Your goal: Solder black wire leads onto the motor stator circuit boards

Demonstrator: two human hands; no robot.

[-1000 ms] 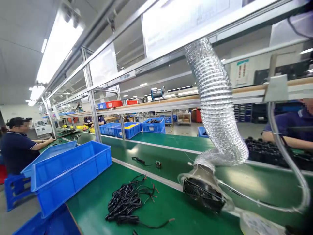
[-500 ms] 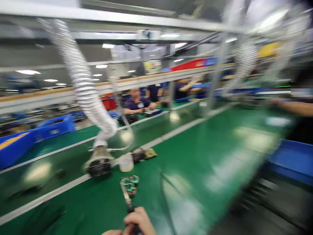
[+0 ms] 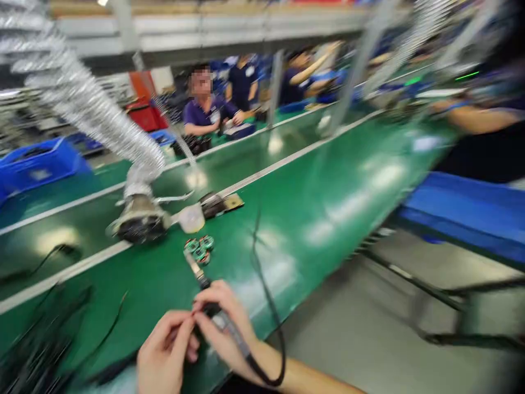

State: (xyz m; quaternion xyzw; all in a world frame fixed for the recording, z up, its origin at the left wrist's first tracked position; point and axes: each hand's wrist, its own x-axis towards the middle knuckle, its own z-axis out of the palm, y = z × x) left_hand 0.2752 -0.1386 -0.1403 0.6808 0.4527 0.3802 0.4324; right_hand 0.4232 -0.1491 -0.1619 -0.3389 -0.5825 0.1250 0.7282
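Note:
A soldering iron (image 3: 232,331) with a dark handle and cable lies in my right hand (image 3: 227,314), its metal barrel pointing away from me. Past its tip, several small round green circuit boards (image 3: 200,249) sit grouped on the green bench top (image 3: 303,219). My left hand (image 3: 166,345) is closed in a pinch, its fingertips meeting those of my right hand just beside the iron's handle. Whatever is between the left fingertips is too small to make out. Dark cables (image 3: 45,334) lie in a blurred bundle left of my left hand.
A silver flexible duct with a dark nozzle (image 3: 141,221) stands beyond the boards. Beside it are a whitish container (image 3: 191,218) and a dark spool-like object (image 3: 212,205). A blue bin (image 3: 463,213) is at right. A co-worker's arm (image 3: 484,117) reaches in; other people sit opposite.
The view has tilted down, so bench and hands appear higher. My left hand, barely in view before, now shows pinched against my right. The iron remains in my right hand.

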